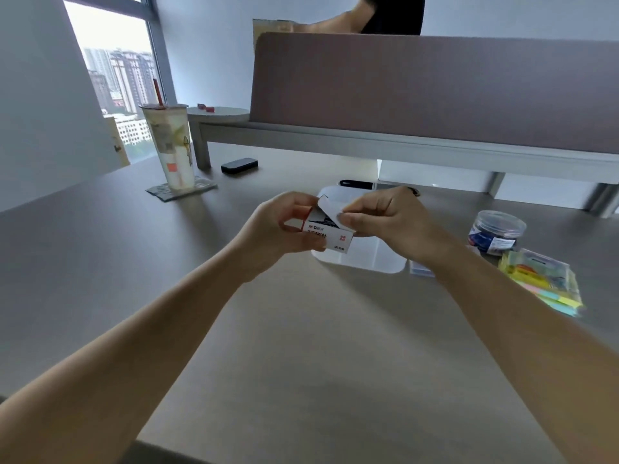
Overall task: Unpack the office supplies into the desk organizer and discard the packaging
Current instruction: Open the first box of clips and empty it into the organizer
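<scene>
Both your hands work above the clear plastic desk organizer point(368, 259): left hand point(284, 226) grips the small white-and-red cardboard box point(330, 236), right hand point(385, 217) pinches its flap point(330, 207) (fold it fully back, box level).

I can read only "100" on the small white box point(330, 234); its red and black print is too blurred.

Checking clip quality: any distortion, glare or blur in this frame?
Head view: wide-angle bending curves the divider; daylight from the window is washed out; glare on the clear tray; sticky notes smeared at the edge; both hands and small box reasonably sharp.
</scene>
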{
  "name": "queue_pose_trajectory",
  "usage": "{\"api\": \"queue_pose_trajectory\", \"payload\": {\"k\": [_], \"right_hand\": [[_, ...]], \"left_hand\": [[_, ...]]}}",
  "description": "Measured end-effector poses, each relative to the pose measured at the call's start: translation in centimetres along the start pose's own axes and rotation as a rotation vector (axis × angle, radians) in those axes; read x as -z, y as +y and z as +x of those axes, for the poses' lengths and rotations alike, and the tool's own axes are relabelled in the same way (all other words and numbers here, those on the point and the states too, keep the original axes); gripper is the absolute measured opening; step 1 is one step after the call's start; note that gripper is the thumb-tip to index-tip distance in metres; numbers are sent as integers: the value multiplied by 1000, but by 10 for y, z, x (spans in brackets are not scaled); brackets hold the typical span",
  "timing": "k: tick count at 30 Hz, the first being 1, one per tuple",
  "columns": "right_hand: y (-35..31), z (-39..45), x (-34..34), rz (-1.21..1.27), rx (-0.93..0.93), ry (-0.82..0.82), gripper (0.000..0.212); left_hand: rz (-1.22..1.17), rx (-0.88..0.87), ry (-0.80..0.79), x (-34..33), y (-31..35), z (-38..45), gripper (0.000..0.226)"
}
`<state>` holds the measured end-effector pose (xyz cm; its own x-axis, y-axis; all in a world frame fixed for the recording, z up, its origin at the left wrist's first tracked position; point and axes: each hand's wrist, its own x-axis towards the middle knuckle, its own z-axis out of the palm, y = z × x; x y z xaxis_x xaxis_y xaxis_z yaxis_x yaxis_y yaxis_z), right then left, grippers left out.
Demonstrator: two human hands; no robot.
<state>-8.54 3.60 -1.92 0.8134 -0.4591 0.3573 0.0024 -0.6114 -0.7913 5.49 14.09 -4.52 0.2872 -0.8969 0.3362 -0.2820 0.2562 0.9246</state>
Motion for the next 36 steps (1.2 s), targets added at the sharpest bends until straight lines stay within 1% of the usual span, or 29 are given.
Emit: {"api": "queue_pose_trajectory", "payload": {"k": [3, 6, 9, 12, 15, 17, 21, 22, 24, 26, 28, 30, 32, 36], "right_hand": [[1, 7, -4, 11, -25, -20, 17], [4, 18, -10, 4, -33, -18, 22], [11, 34, -13, 58, -45, 91, 20], [19, 52, -11, 62, -28, 145, 26], [24, 67, -7, -20, 11, 127, 28], [26, 74, -5, -24, 5, 116, 26], [24, 78, 1, 89, -106, 19, 9], [23, 79, 3, 97, -134, -1, 10], [23, 83, 6, 104, -204, -29, 21], [23, 90, 7, 130, -258, -38, 25], [25, 98, 8, 126, -285, -47, 23], [29, 106, 9, 131, -307, -60, 15], [34, 112, 11, 192, -322, -72, 6], [45, 117, 15, 282, -323, -58, 13]], "left_hand": [[66, 4, -4, 5, -6, -5, 44], [-33, 35, 32, 8, -14, -6, 48], [-125, 70, 55, 15, -17, 1, 52], [-124, 61, 30, 22, -18, 15, 49], [-98, 40, -8, 28, -20, 29, 42], [-74, 15, -23, 31, -19, 37, 39], [-77, 6, -7, 36, -16, 51, 43], [-67, 6, -6, 37, -15, 54, 45], [-57, 11, -21, 37, -15, 62, 47], [-54, 9, -25, 38, -16, 71, 46], [-52, 14, -16, 40, -19, 81, 46], [-39, 18, -13, 42, -23, 91, 46], [-9, 14, -9, 43, -26, 101, 48], [40, 41, -33, 45, -30, 117, 52]]}}
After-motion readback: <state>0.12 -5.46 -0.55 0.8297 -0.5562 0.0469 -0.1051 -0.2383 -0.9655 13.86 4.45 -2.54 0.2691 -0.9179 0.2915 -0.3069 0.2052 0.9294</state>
